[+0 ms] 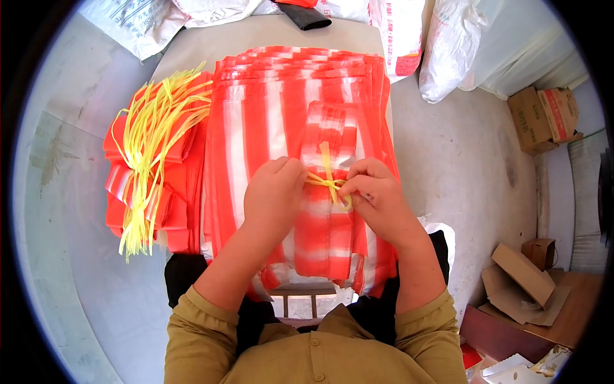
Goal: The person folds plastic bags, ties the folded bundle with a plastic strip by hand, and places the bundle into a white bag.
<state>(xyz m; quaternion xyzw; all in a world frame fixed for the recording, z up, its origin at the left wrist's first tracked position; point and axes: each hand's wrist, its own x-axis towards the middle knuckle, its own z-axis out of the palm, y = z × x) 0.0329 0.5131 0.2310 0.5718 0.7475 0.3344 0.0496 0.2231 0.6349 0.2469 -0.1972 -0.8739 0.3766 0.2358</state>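
Observation:
A folded bundle of red-and-white striped plastic bags (324, 240) lies lengthwise in front of me, on a wide stack of the same bags (256, 121). Around its middle runs a yellow tie strip (327, 182), crossed or knotted on top, with one end sticking up and a loop at the right. My left hand (275, 192) is closed at the left side of the strip, fingertips pinching it. From the right, my right hand (376, 197) pinches the strip near the knot with thumb and forefinger.
Many loose yellow strips (146, 153) lie over folded red bundles (176, 214) at the left. White printed sacks (137, 25) stand behind the table (211, 37). Cardboard boxes (537, 118) sit by the right wall, and an opened carton (521, 281) is at the lower right.

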